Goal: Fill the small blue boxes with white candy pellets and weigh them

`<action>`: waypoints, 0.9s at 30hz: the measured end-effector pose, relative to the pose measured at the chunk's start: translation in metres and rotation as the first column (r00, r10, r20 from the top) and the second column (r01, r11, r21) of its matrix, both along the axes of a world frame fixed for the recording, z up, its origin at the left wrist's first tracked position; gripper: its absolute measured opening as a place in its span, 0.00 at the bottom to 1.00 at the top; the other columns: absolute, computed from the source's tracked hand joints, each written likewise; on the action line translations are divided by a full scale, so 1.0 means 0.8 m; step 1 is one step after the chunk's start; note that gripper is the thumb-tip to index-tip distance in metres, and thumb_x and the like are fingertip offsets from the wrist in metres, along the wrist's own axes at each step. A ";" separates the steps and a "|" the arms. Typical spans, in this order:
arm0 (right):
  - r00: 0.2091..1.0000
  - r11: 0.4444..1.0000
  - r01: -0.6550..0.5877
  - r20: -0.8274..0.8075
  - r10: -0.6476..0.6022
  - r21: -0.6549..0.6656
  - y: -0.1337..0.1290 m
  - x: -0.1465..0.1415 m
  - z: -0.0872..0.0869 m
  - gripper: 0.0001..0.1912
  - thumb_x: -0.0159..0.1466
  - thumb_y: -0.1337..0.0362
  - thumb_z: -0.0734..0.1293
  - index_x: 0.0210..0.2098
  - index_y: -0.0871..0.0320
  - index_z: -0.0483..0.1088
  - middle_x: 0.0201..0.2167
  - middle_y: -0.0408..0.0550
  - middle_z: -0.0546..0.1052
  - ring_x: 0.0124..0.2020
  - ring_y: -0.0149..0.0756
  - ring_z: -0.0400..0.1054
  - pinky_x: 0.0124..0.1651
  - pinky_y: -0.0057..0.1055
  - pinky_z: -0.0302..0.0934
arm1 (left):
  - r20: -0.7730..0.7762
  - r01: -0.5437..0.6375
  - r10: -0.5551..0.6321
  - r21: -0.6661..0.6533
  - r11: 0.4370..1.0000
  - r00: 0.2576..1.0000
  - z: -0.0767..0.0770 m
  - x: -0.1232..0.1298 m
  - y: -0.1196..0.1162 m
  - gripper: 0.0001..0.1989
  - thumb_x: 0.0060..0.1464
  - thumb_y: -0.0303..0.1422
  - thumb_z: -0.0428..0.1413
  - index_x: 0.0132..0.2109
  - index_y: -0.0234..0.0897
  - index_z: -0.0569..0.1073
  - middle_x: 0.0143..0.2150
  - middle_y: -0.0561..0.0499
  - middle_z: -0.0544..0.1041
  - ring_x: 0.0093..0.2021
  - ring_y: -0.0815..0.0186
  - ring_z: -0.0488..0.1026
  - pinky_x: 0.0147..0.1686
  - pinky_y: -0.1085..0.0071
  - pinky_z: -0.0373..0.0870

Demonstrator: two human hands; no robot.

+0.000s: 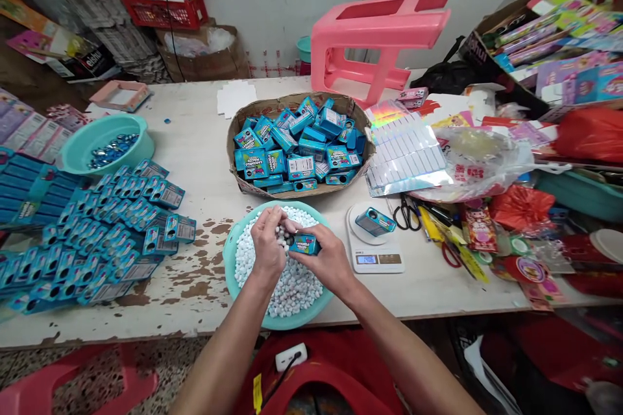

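Note:
Over a turquoise basin (228,246) of small white candies (292,295), both hands work close together. My right hand (331,259) is closed round a small blue candy box (305,244), printed "Caramelo Macizo". My left hand (267,240) is cupped at the box's left end with several white candies between its fingers. To the right, a digital kitchen scale (378,262) carries another blue box (376,222) lying flat. Behind the basin, a cut-down cardboard box (233,175) is heaped with blue candy boxes (302,142).
Many blue boxes (121,207) stand in rows at left, beside a turquoise bowl (146,136) of shiny blue pieces. Black scissors (407,213), sticker sheets (406,152) and plastic bags lie at right. A pink stool (379,29) rests on the table's back edge.

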State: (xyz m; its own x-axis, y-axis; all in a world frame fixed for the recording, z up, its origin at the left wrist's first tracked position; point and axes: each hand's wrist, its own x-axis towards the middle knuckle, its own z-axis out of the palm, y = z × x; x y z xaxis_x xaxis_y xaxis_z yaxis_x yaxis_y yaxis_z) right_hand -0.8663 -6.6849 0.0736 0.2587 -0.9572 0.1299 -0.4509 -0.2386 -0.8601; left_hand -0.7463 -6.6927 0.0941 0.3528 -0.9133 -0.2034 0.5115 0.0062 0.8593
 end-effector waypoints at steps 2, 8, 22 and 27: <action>0.999 1.000 0.004 0.040 -0.005 0.016 0.002 0.000 -0.001 0.20 0.50 0.62 0.75 0.42 0.53 0.72 0.39 0.46 0.76 0.42 0.42 0.69 0.45 0.38 0.63 | 0.017 0.008 -0.008 -0.030 1.000 1.000 0.002 0.000 0.001 0.11 0.54 0.38 0.54 0.28 0.35 0.68 0.19 0.53 0.69 0.25 0.68 0.72 0.29 0.74 0.66; 0.996 0.998 0.019 0.091 -0.024 0.065 0.003 0.006 -0.013 0.18 0.50 0.64 0.75 0.41 0.53 0.72 0.37 0.46 0.75 0.41 0.41 0.69 0.45 0.37 0.62 | 0.025 -0.014 0.015 -0.041 0.999 1.000 0.001 -0.006 -0.006 0.12 0.54 0.37 0.54 0.27 0.35 0.67 0.18 0.55 0.66 0.22 0.69 0.70 0.26 0.74 0.65; 0.972 0.984 0.149 0.170 -0.163 0.094 0.034 -0.069 0.004 0.17 0.52 0.61 0.74 0.41 0.53 0.71 0.38 0.46 0.73 0.40 0.38 0.69 0.43 0.34 0.64 | 0.939 0.278 -0.270 0.207 0.938 0.213 -0.112 0.027 -0.038 0.14 0.58 0.41 0.48 0.42 0.39 0.73 0.44 0.47 0.74 0.48 0.59 0.67 0.51 0.60 0.61; 0.963 0.972 0.199 0.159 -0.218 0.126 0.037 -0.072 -0.014 0.18 0.52 0.61 0.74 0.41 0.53 0.71 0.37 0.45 0.73 0.39 0.38 0.69 0.44 0.34 0.64 | 0.905 0.228 -0.306 0.378 0.898 -0.296 -0.128 0.006 -0.018 0.17 0.58 0.45 0.47 0.45 0.40 0.72 0.45 0.44 0.70 0.49 0.54 0.63 0.48 0.57 0.60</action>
